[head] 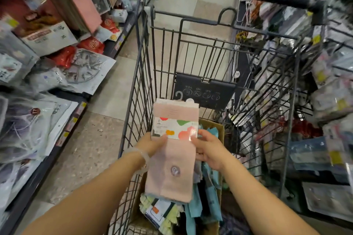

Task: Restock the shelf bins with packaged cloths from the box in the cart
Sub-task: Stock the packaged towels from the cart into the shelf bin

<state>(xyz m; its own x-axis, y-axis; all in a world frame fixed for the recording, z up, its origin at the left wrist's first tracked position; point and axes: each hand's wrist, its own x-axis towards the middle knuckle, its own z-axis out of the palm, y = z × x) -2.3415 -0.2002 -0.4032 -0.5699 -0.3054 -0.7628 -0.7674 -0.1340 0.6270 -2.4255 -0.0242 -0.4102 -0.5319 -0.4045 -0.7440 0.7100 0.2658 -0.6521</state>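
Aisle, cart [145,74], box [212,126] holding cloths [208,196]

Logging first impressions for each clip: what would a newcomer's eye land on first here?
First, the pink packaged cloth with its bright paper band, held up at centre by the left hand and right hand above the cart. Below it, the cardboard box in the cart shows more cloths in teal and pale green. Crowded shelves flank both sides.

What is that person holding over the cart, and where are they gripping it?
A pink packaged cloth. The left hand and right hand pinch its two side edges, just below the printed paper band.
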